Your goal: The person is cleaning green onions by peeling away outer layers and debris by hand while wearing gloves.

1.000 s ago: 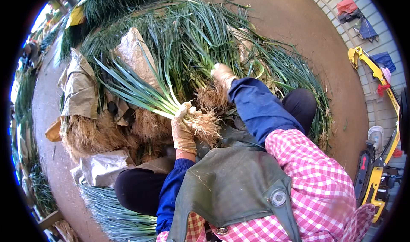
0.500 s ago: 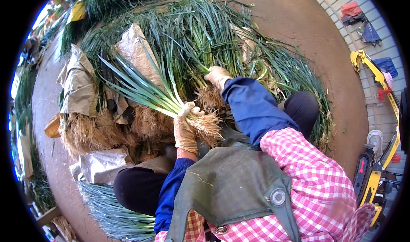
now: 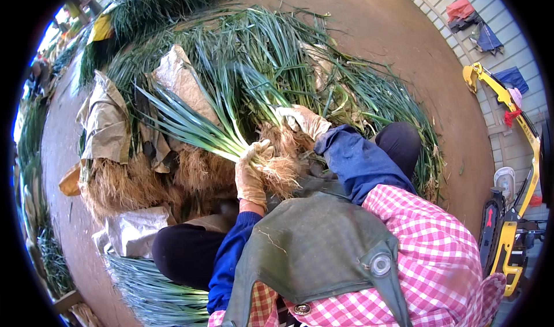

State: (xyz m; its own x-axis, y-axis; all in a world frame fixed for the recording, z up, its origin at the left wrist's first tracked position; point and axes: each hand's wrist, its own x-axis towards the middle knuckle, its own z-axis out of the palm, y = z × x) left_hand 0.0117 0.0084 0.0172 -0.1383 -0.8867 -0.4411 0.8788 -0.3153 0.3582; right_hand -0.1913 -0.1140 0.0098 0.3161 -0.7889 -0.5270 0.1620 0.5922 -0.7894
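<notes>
Gloved in tan, my left hand [image 3: 251,174] is closed around a bunch of green onions [image 3: 213,137] just above their roots. Its leaves fan out to the far left, and the pale brown roots [image 3: 278,174] stick out on the right of the fist. My right hand [image 3: 307,122], in a similar glove, closes on a few green onion stalks [image 3: 266,91] at the near edge of the large heap [image 3: 231,55]. Its fingertips are partly hidden among stems. Both hands are close together over my lap, with more roots between them.
Brown paper sheets [image 3: 109,119] lie against the heap, with root masses [image 3: 124,180] below. Another pile of green onions [image 3: 156,286] lies by my left knee, beside a silvery sheet [image 3: 135,232]. Right of the brown floor stands a yellow small excavator [image 3: 511,102] by a tiled surface.
My right hand has come back slightly toward me and to the right, with stalks in its grip now leaning out of the heap. My left hand keeps its bunch nearly in place.
</notes>
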